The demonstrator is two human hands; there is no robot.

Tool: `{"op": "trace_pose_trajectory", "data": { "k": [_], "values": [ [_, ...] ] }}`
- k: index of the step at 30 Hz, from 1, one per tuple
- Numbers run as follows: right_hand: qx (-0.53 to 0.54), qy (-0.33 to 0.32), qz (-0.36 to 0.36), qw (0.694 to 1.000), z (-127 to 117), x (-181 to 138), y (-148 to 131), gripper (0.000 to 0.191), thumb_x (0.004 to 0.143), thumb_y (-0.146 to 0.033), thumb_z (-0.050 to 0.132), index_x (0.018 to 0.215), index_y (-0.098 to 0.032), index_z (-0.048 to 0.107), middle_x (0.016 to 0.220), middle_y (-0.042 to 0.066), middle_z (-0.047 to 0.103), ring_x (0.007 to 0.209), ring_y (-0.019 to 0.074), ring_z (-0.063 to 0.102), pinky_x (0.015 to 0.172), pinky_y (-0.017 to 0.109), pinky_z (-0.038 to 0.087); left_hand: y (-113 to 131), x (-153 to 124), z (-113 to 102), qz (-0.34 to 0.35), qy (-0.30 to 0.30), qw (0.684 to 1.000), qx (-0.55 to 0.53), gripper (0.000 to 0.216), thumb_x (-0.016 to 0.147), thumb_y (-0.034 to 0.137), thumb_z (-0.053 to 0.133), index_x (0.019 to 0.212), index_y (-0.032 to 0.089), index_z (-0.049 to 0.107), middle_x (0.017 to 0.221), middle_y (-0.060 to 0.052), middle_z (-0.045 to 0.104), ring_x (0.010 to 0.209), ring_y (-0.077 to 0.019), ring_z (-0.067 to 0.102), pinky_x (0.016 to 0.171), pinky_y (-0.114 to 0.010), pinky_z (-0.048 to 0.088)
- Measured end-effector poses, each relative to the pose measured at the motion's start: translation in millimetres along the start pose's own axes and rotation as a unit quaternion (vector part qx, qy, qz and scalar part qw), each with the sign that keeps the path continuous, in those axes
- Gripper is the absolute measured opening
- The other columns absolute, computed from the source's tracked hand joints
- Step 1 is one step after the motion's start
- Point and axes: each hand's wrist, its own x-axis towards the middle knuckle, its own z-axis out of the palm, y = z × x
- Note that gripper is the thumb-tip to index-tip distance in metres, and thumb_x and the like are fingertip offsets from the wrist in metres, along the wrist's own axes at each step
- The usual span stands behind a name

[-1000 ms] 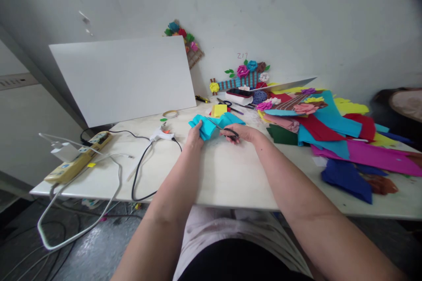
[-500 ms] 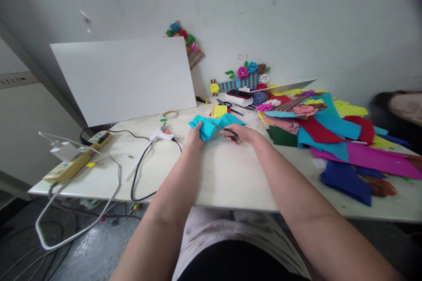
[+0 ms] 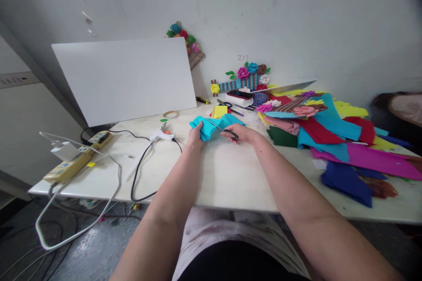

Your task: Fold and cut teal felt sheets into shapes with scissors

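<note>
My left hand [image 3: 194, 136] is closed on the near left edge of a folded turquoise felt piece [image 3: 212, 124] lying on the white table [image 3: 214, 175]. My right hand [image 3: 239, 133] grips black-handled scissors [image 3: 224, 131], fingers through the loops. The blades point left and away into the felt. A small yellow block [image 3: 219, 111] sits just behind the felt.
A hot glue gun [image 3: 161, 134] with a black cord lies left of my hands. Further left are a yellow power strip [image 3: 78, 158] and loose cables. A white board [image 3: 127, 78] leans on the wall. Coloured felt sheets [image 3: 332, 134] pile at the right, felt flower crafts [image 3: 245, 78] behind.
Nothing has moved beyond a slight lift of my right hand and the scissors over the felt.
</note>
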Motion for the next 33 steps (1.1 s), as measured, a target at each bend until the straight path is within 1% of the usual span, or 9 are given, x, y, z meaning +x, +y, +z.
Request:
{"op": "trace_pose_trajectory", "data": {
  "k": [6, 10, 13, 17, 20, 27, 33],
  "values": [
    [0.010, -0.012, 0.007, 1.000, -1.1, 0.0, 1.7, 0.036, 0.076, -0.048, 0.067, 0.065, -0.017, 0.051, 0.050, -0.002, 0.054, 0.037, 0.0055, 0.044, 0.032, 0.018, 0.026, -0.4, 0.6, -0.1, 0.000, 0.003, 1.000, 0.003, 0.032, 0.084, 0.018, 0.064, 0.116, 0.016, 0.062, 0.103, -0.011, 0.071, 0.095, -0.0208, 0.068, 0.086, -0.032, 0.056],
    [0.006, -0.021, 0.011, 1.000, -1.0, -0.6, 0.6, 0.035, 0.078, -0.048, 0.064, 0.071, -0.015, 0.055, 0.053, -0.001, 0.058, 0.038, 0.0062, 0.047, 0.033, 0.018, 0.031, -2.2, 2.5, -1.8, 0.001, -0.007, 1.000, 0.007, 0.028, 0.085, 0.018, 0.063, 0.113, 0.014, 0.063, 0.099, -0.011, 0.071, 0.093, -0.0206, 0.069, 0.086, -0.032, 0.056],
    [0.004, -0.023, 0.013, 1.000, -0.8, 0.3, 1.5, 0.036, 0.079, -0.049, 0.064, 0.073, -0.014, 0.056, 0.054, 0.000, 0.058, 0.039, 0.0066, 0.048, 0.033, 0.018, 0.031, -3.8, 3.9, -2.6, 0.001, -0.004, 1.000, 0.018, 0.026, 0.084, 0.018, 0.064, 0.111, 0.016, 0.063, 0.094, -0.009, 0.072, 0.091, -0.0195, 0.069, 0.085, -0.031, 0.057],
    [0.008, -0.024, 0.014, 1.000, -0.1, 1.2, 3.0, 0.036, 0.081, -0.050, 0.062, 0.076, -0.015, 0.056, 0.055, 0.000, 0.059, 0.040, 0.0069, 0.049, 0.033, 0.018, 0.030, -5.1, 4.7, -2.5, -0.001, 0.002, 1.000, 0.028, 0.026, 0.084, 0.019, 0.064, 0.110, 0.016, 0.063, 0.098, -0.009, 0.071, 0.090, -0.0193, 0.069, 0.085, -0.032, 0.057],
    [0.007, -0.023, 0.011, 1.000, 0.9, 0.4, 2.0, 0.037, 0.081, -0.050, 0.062, 0.074, -0.015, 0.055, 0.055, 0.000, 0.059, 0.041, 0.0070, 0.050, 0.033, 0.017, 0.031, -5.4, 4.5, -2.2, -0.001, 0.002, 1.000, 0.031, 0.028, 0.084, 0.019, 0.065, 0.112, 0.017, 0.063, 0.102, -0.010, 0.071, 0.090, -0.0194, 0.069, 0.085, -0.033, 0.056],
    [0.006, -0.010, 0.016, 1.000, 3.6, -3.4, -4.4, 0.037, 0.080, -0.050, 0.062, 0.069, -0.015, 0.053, 0.052, -0.001, 0.056, 0.039, 0.0067, 0.047, 0.034, 0.018, 0.029, -7.3, 7.5, -4.1, 0.001, -0.010, 0.999, 0.044, 0.025, 0.084, 0.020, 0.064, 0.109, 0.018, 0.064, 0.098, -0.009, 0.071, 0.090, -0.0197, 0.069, 0.085, -0.034, 0.056],
    [0.004, -0.006, 0.023, 1.000, 2.9, -1.3, -2.0, 0.034, 0.078, -0.047, 0.063, 0.069, -0.017, 0.052, 0.052, -0.003, 0.054, 0.037, 0.0056, 0.042, 0.034, 0.019, 0.026, -7.4, 9.0, -4.7, -0.002, -0.011, 0.999, 0.045, 0.027, 0.084, 0.020, 0.064, 0.110, 0.017, 0.064, 0.100, -0.010, 0.071, 0.094, -0.0212, 0.069, 0.087, -0.036, 0.056]
  ]
}}
